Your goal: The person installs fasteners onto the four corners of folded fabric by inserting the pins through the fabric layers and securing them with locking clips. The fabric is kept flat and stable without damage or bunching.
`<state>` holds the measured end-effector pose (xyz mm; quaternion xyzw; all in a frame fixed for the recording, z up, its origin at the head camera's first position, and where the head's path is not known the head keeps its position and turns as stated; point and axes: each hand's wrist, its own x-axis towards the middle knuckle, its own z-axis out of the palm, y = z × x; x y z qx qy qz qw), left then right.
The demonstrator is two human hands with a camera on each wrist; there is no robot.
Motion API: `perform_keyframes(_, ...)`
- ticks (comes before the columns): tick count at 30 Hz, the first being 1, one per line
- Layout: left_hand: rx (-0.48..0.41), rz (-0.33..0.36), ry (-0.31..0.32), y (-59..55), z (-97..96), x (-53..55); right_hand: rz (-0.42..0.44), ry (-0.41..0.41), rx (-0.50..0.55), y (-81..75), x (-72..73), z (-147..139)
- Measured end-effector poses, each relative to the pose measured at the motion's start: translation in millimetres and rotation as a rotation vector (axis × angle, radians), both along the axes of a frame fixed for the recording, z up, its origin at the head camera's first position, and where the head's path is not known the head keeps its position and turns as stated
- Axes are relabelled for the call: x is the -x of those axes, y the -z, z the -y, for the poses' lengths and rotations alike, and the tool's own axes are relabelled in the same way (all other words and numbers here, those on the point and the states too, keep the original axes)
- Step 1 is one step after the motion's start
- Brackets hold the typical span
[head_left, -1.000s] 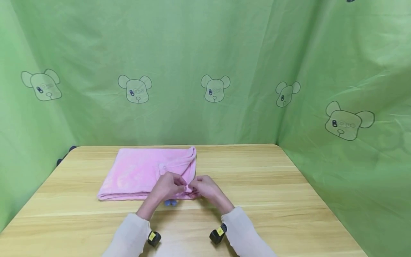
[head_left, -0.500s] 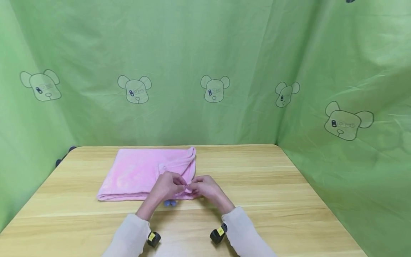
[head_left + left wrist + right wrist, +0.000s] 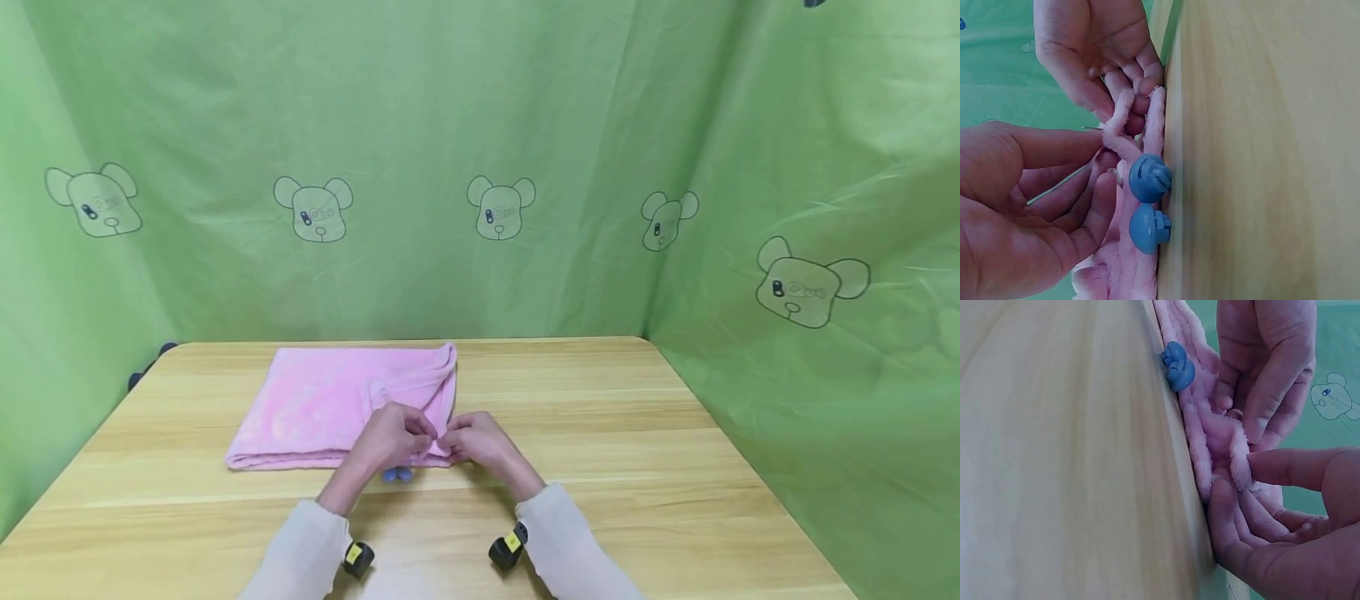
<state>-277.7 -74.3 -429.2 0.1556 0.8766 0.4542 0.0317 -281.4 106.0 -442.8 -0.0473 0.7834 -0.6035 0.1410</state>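
A folded pink fleece blanket (image 3: 315, 404) lies on the table, its near right corner between my hands. My left hand (image 3: 393, 435) pinches the fabric edge between thumb and fingers. From the right, my right hand (image 3: 480, 440) pinches the same raised edge, its fingers tucked under the fold in the right wrist view. A thin pin (image 3: 1092, 128) sticks out of the edge by the fingertips in the left wrist view. Two blue mushroom-shaped plastic clips (image 3: 1150, 178) with slotted stems sit at the blanket's near edge, under my left hand.
The wooden table (image 3: 600, 467) extends to both sides and in front of the blanket. Green curtains (image 3: 405, 275) with printed bear heads stand behind it and at both sides. Black wrist cameras (image 3: 358, 558) hang at both cuffs.
Both hands stay at the same corner with only slight finger shifts. The blanket and the blue clips have kept their places.
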Motion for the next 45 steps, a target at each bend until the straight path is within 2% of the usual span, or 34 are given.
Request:
perform_keyframes(8,0.109,0.034,0.015,-12.5,10.1,-1.7,0.008,-0.001,-0.01,-2.6,-1.3,1)
perform_keyframes(11,0.19,0.044,0.033,-21.5,15.4,-4.3,0.01,0.012,-0.031,-3.5,-1.3,0)
perform_keyframes(14,0.313,0.059,0.048,-31.1,19.6,-9.6,0.008,0.016,-0.051,-3.5,-0.5,-2)
perform_keyframes(17,0.424,0.07,0.036,-40.1,21.2,-17.0,0.011,0.015,-0.058,-2.7,0.7,-2)
perform_keyframes(21,0.509,0.093,0.007,-46.2,18.0,-25.1,0.005,0.012,-0.056,-2.1,1.4,-2)
perform_keyframes(24,0.555,0.112,0.001,-45.6,13.5,-27.8,-0.003,0.005,-0.064,-1.8,1.4,-2)
perform_keyframes(31,0.586,0.132,-0.027,-35.9,6.7,-24.9,-0.005,0.004,-0.079,-1.0,0.5,-1)
perform_keyframes(37,0.58,0.098,-0.034,-30.1,5.3,-23.8,-0.006,0.003,-0.078,-2.0,-0.8,-1)
perform_keyframes(41,0.566,0.096,-0.036,-29.5,6.3,-24.0,-0.007,0.002,-0.081,-2.4,-0.4,0)
perform_keyframes(45,0.553,0.104,-0.011,-32.3,10.7,-23.1,-0.006,0.0,-0.085,-0.5,0.8,0)
